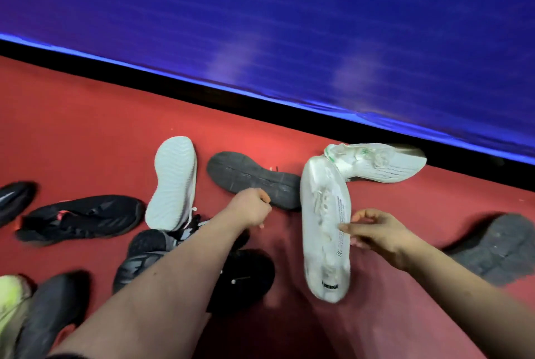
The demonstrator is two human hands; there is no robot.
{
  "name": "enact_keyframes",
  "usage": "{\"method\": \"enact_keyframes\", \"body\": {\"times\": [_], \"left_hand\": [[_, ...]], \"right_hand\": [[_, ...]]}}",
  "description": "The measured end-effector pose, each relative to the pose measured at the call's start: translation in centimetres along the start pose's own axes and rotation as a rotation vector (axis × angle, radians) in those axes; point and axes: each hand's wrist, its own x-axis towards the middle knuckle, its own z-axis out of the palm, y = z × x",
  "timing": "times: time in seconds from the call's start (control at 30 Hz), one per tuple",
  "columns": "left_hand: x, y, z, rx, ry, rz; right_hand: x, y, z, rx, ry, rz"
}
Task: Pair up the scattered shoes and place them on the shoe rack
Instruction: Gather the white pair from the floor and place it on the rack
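White shoe (324,225) in the head view: lying long on the red floor (86,132), just left of the right hand (379,235). Fingers (346,227) of that hand half bent and loose, one tip right at the shoe's right edge, not wrapped round it. Far end of the shoe touching its twin (385,164), over by the blue wall (289,25). Left hand (252,209) curled up tight at the near edge of a sole-up black shoe (249,176); cannot tell if holding anything. Left of that, a white-soled shoe (173,182), also flipped, then a flat black shoe (84,218). More dark shoes (246,277) piled under the left arm. Grey-soled shoe (503,248) off to the right, well apart from the hand. Yellow-green shoe (11,300) at the bottom left corner. Bare red floor between the white shoe and the grey-soled one, and a wide bare patch far left by the wall's black strip (144,80).
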Motion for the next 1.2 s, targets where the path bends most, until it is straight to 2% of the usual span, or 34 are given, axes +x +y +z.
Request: {"method": "enact_keyframes", "body": {"times": [0.07,0.13,0.17,0.23,0.4,0.5,0.63,0.73,0.8,0.83,0.9,0.97,1.0,1.07,1.2], "left_hand": [[0.0,-1.7,-2.5,0.136,0.047,-0.036],[0.0,-3.6,-4.9,0.252,0.138,-0.083],[0.0,-4.6,-5.8,0.299,0.18,-0.117],[0.0,-6.2,-7.2,0.433,0.234,-0.173],[1.2,-9.8,-10.6,0.653,0.271,-0.338],[2.0,-12.3,-11.0,0.691,0.252,-0.434],[2.8,-13.7,-10.6,0.679,0.313,-0.442],[2.9,-13.5,-11.4,0.546,0.33,-0.455],[3.2,-13.0,-12.2,0.304,0.384,-0.386],[3.0,-12.2,-12.4,0.085,0.407,-0.333],[2.5,-9.8,-12.2,-0.539,0.414,-0.18],[1.6,-7.8,-11.9,-1.095,0.27,-0.062],[1.1,-7.1,-11.8,-1.277,0.188,0.0],[0.1,-6.4,-11.9,-1.41,0.044,0.107],[-0.8,-7.1,-11.8,-1.353,-0.222,0.11]], "right_hand": [[0.3,0.2,1.0,-0.341,0.191,-0.054],[0.5,-1.0,2.6,-0.649,0.405,-0.226],[0.6,-2.0,3.5,-0.716,0.433,-0.326],[1.0,-4.0,5.6,-0.722,0.338,-0.414],[2.0,-5.7,10.6,-0.807,0.032,-0.455],[1.9,-5.2,12.0,-0.772,-0.045,-0.457],[1.5,-3.7,11.6,-0.733,-0.084,-0.369],[1.1,-3.3,10.4,-0.638,-0.066,-0.298],[0.8,-3.3,10.0,-0.54,-0.045,-0.266],[0.7,-3.2,9.9,-0.475,-0.035,-0.244],[0.8,-2.7,9.6,-0.359,-0.011,-0.197],[1.0,-2.1,9.7,-0.301,0.001,-0.155],[0.9,-1.9,9.7,-0.278,-0.001,-0.14],[0.8,-1.9,9.7,-0.253,-0.018,-0.121],[0.4,-2.4,9.8,-0.207,-0.038,-0.097]]}}
